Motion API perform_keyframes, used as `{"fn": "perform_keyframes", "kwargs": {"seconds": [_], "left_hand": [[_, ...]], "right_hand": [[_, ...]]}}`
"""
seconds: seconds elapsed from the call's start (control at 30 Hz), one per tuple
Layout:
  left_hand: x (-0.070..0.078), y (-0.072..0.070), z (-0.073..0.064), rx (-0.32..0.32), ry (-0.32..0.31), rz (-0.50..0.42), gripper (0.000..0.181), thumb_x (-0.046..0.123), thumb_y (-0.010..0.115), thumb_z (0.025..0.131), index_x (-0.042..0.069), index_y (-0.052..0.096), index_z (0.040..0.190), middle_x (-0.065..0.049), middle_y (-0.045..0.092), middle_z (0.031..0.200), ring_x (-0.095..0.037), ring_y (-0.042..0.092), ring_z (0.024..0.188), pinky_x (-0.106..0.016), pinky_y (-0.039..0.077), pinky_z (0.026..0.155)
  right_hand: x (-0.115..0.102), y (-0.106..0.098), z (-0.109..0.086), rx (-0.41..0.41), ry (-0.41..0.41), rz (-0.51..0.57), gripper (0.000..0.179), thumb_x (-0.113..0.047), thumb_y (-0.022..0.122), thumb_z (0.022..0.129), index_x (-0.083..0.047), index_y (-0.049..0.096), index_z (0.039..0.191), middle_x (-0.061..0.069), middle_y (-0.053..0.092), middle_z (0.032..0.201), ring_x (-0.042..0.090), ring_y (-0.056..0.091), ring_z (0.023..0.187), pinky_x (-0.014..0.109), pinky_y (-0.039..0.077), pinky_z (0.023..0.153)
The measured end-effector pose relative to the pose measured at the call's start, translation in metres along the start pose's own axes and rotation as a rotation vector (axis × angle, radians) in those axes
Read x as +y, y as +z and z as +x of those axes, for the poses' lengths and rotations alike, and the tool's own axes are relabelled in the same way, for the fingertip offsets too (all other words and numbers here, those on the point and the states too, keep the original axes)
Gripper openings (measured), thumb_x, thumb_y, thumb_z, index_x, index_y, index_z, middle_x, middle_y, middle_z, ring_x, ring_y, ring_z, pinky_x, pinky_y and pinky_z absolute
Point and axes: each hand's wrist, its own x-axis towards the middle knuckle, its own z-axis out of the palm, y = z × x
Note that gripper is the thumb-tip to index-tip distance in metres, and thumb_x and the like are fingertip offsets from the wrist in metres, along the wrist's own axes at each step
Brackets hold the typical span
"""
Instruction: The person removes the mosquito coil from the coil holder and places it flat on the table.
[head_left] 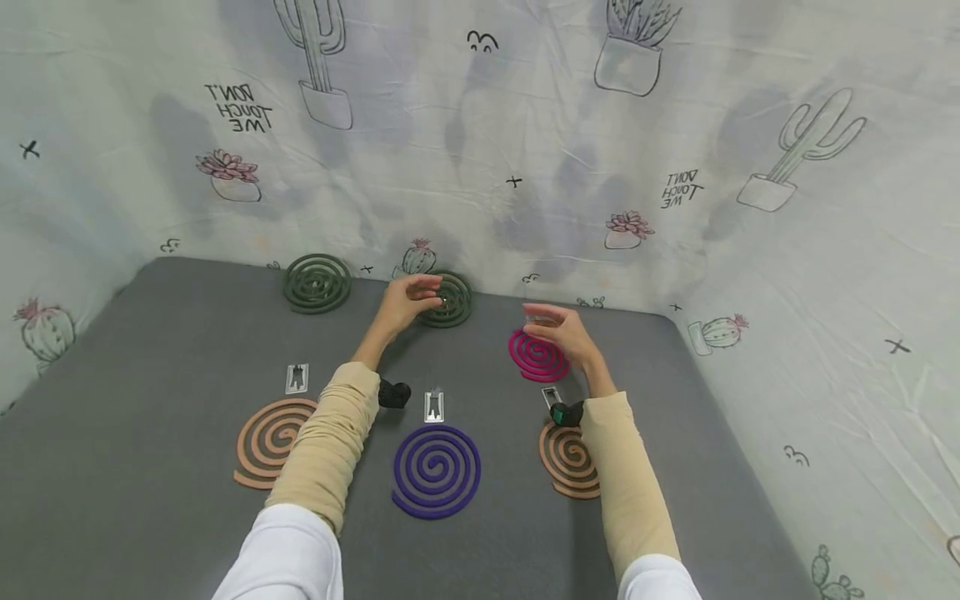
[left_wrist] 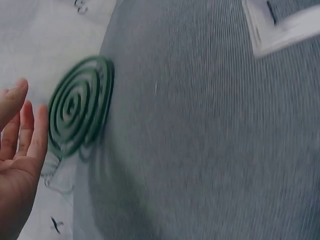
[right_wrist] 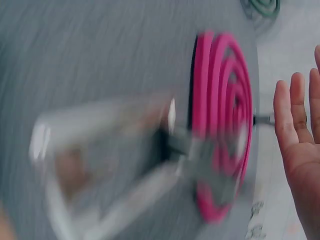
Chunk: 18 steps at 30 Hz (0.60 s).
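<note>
On table [head_left: 517, 554], nearest: purple coil [head_left: 433, 465], flat. Right of purple coil, about level: right orange coil [head_left: 567, 457], partly under right sleeve [head_left: 626, 479] to the eye. Left of purple coil: left orange coil [head_left: 262, 442], likewise cut off by left sleeve [head_left: 322, 454].

Just beyond purple coil: middle stand [head_left: 434, 408], bare. Beyond and right: right stand [head_left: 551, 395]. Beyond and left: left stand [head_left: 297, 380].

Farther, beyond and right of purple coil: pink coil [head_left: 537, 358], right hand [head_left: 567, 333] close by; thumb well off fingers, nothing seen in grasp. Straight beyond purple coil: left hand [head_left: 399, 310], wide gap, apparently empty, near right green coil [head_left: 453, 308]. Contact: cannot tell. Farthest, leftward: left green coil [head_left: 317, 290].

Step, judged: setting coils on stands; far row seemingly placed, near row not yet. Called for next, probably: hands back over near row, light pinch on stand and coil.
</note>
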Motion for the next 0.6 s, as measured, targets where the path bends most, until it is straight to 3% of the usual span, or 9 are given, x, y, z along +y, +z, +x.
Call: {"fn": "perform_keyframes", "kwargs": {"seconds": [0.27,0.43,0.6], "left_hand": [[-0.009,-0.014,-0.001,0.048,-0.024,0.059,0.044,0.003,0.066,0.087,-0.002,0.055,0.129,-0.021,0.056,0.129,-0.035,0.056,0.116,-0.042,0.049,0.097],[-0.013,-0.019,-0.002,0.077,-0.036,0.093,0.044,0.0,0.065,0.087,-0.003,0.054,0.13,-0.022,0.053,0.132,-0.036,0.053,0.119,-0.045,0.048,0.098],[-0.019,-0.023,-0.003,0.109,-0.063,0.184,0.044,0.001,0.066,0.087,0.001,0.055,0.13,-0.02,0.052,0.136,-0.035,0.052,0.123,-0.047,0.047,0.099]], "right_hand": [[-0.003,0.031,0.027,-0.034,-0.022,0.064,0.046,0.004,0.059,0.09,0.008,0.047,0.134,0.029,0.039,0.143,0.047,0.045,0.124,0.033,0.05,0.098],[-0.004,0.054,0.043,-0.019,-0.016,0.104,0.047,0.001,0.061,0.09,0.004,0.049,0.135,0.024,0.043,0.143,0.041,0.047,0.125,0.034,0.048,0.1],[-0.003,0.071,0.057,0.032,0.0,0.085,0.047,-0.001,0.065,0.088,0.002,0.051,0.133,0.02,0.05,0.137,0.032,0.051,0.122,0.038,0.047,0.102]]}}
